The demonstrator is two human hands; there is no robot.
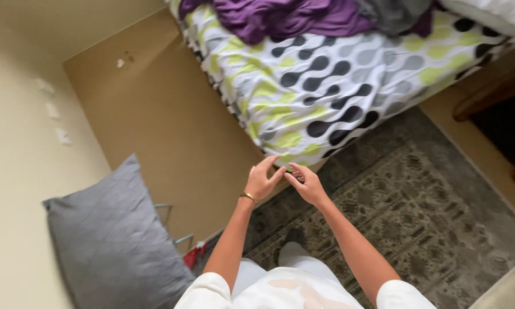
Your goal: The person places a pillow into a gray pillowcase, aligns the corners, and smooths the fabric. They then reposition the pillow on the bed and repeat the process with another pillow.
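My left hand (pixel 261 181) and my right hand (pixel 305 182) are raised together in front of me, fingertips almost touching, just below the corner of the bed (pixel 303 97). Neither hand holds anything that I can see; the fingers are loosely apart. A gold bracelet (pixel 248 198) sits on my left wrist. The bed has a white sheet with black, grey and green blob shapes. A crumpled purple cloth (pixel 286 17) and a grey cloth (pixel 395 14) lie on top of it at the far end.
A grey quilted pillow (pixel 111 234) leans against the cream wall at the left. A patterned dark rug (pixel 417 212) covers the floor under my feet. A brown board (pixel 166 120) stands beside the bed. Dark wooden furniture (pixel 498 91) is at the right.
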